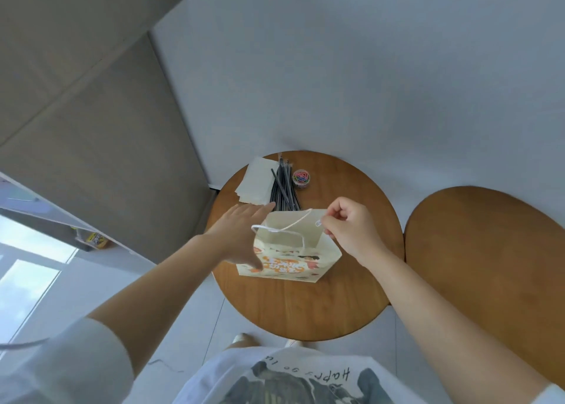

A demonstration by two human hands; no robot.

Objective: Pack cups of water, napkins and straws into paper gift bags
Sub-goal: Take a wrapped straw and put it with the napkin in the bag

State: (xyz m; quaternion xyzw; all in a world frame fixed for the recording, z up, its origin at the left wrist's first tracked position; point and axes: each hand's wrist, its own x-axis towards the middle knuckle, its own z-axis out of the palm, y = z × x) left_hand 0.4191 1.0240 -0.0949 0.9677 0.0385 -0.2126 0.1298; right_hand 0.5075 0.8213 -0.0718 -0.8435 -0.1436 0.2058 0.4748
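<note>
A cream paper gift bag (293, 258) with orange cartoon print and white cord handles stands open on the round wooden table (305, 305). My left hand (241, 235) lies flat with straight fingers against the bag's left side. My right hand (348, 226) pinches a small clear clip at the bag's upper right rim. Behind the bag lie a stack of white napkins (255, 180) and a bundle of black straws (284, 186). No cup of water is in view.
A small round tub of coloured paper clips (301, 178) sits beside the straws. A second round wooden table (489, 266) stands to the right. The white wall rises close behind the tables, and a grey panel and a window sill are at left.
</note>
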